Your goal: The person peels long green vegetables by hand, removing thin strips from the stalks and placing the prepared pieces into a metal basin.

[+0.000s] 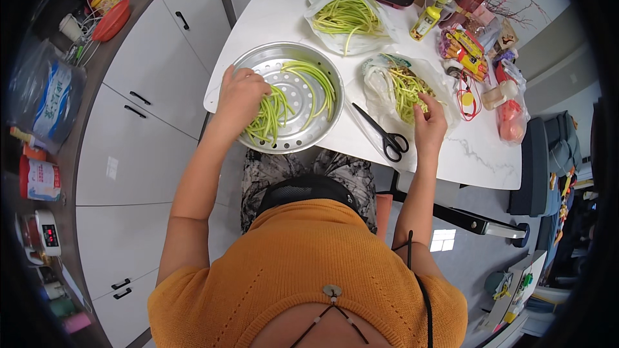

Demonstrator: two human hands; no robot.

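A round metal steamer tray [296,46] with holes in its base stands at the table's near left edge. Over its left side, my left hand [244,93] is closed round a bunch of cut garlic scapes [271,116]. More long garlic scapes [316,87] curve along the tray's right side. My right hand [431,122] hovers at a white plastic bag [374,80] of thin green and yellowish trimmings [406,93]. Its fingertips are pinched together; what they hold, if anything, is too small to name. Between tray and bag lie black-handled scissors [385,134], untouched.
A second plastic bag full of long garlic scapes [348,18] lies farther back. At the right are a yellow bottle [427,20], packaged snacks [465,51], a red cord [469,100] and a bag of round reddish items [511,122]. White cabinets [148,64] line the left.
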